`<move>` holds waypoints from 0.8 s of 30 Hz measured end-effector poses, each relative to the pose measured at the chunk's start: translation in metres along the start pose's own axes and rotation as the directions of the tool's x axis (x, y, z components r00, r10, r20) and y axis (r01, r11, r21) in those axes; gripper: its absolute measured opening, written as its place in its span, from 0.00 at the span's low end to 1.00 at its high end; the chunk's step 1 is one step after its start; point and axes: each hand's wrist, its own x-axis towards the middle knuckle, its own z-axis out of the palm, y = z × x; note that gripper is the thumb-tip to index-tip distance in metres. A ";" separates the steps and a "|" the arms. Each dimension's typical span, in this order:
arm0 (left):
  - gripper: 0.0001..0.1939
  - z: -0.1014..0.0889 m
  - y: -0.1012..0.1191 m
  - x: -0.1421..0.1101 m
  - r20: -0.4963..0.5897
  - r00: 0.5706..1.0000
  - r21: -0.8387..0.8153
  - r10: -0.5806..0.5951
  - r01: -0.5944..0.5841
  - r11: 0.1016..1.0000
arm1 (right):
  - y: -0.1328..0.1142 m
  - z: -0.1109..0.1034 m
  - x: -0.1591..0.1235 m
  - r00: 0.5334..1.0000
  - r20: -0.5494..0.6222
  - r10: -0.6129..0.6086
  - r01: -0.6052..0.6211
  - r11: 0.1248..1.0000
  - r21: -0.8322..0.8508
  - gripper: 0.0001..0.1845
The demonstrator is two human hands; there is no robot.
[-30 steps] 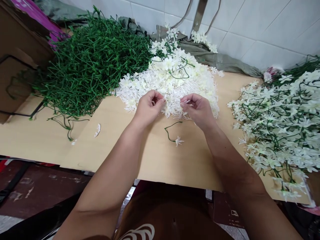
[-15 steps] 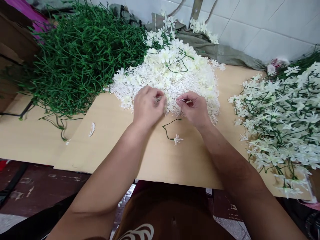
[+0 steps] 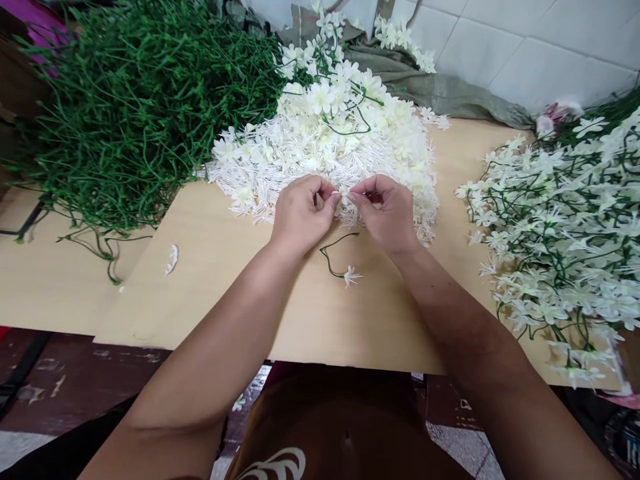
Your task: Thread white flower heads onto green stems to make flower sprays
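My left hand [image 3: 304, 212] is closed, thumb and forefinger pinching a small white flower piece at the near edge of the pile of white artificial flower parts [image 3: 320, 157]. Facing it, fingertips nearly meeting, my right hand [image 3: 387, 212] pinches another small white piece; its exact shape is hard to see against the pile. Just below the hands, on the board, lies one green stem [image 3: 327, 261] with a white flower end [image 3: 352, 276].
A large heap of green plastic stems [image 3: 150, 107] stands at the left. To the right are many assembled white flowers on stems [image 3: 560, 247]. A loose white piece [image 3: 171, 259] lies on the tan board [image 3: 210, 280]. Grey cloth [image 3: 465, 97] runs along the tiled wall.
My hands have come closer together, their fingertips now almost touching. The view has shifted slightly, moving the heaps a little left and up in the picture.
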 end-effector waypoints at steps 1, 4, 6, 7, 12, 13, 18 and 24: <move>0.06 0.001 0.001 0.000 0.004 1.000 -0.026 -0.015 0.015 1.000 | 0.003 0.000 0.000 0.999 -0.011 -0.037 0.037 0.999 -0.019 0.06; 0.05 0.002 0.003 -0.001 0.009 0.999 -0.101 -0.047 0.047 0.994 | 0.015 0.000 0.002 0.985 -0.031 -0.167 0.165 0.985 -0.058 0.06; 0.05 0.003 0.004 -0.001 0.011 0.998 -0.141 -0.063 0.064 0.988 | 0.023 0.000 0.002 0.967 -0.039 -0.250 0.247 0.966 -0.073 0.05; 0.04 0.004 0.004 -0.001 0.011 0.997 -0.155 -0.072 0.073 0.985 | 0.026 0.000 0.003 0.957 -0.041 -0.288 0.284 0.955 -0.086 0.05; 0.03 0.006 0.000 -0.001 0.002 0.997 -0.193 -0.072 0.071 0.979 | 0.030 0.001 0.001 0.876 -0.051 -0.480 0.454 0.855 -0.252 0.05; 0.04 0.007 -0.001 -0.001 0.003 0.998 -0.205 -0.056 0.056 0.977 | 0.030 0.002 0.001 0.851 -0.060 -0.522 0.485 0.824 -0.293 0.05; 0.04 0.009 -0.005 -0.001 0.015 0.999 -0.258 0.037 -0.032 0.966 | 0.033 0.004 0.001 0.793 -0.077 -0.605 0.545 0.759 -0.357 0.06; 0.04 0.008 -0.004 -0.001 0.045 0.999 -0.338 0.030 -0.013 0.941 | 0.029 0.003 0.000 0.951 -0.037 -0.308 0.308 0.951 -0.008 0.06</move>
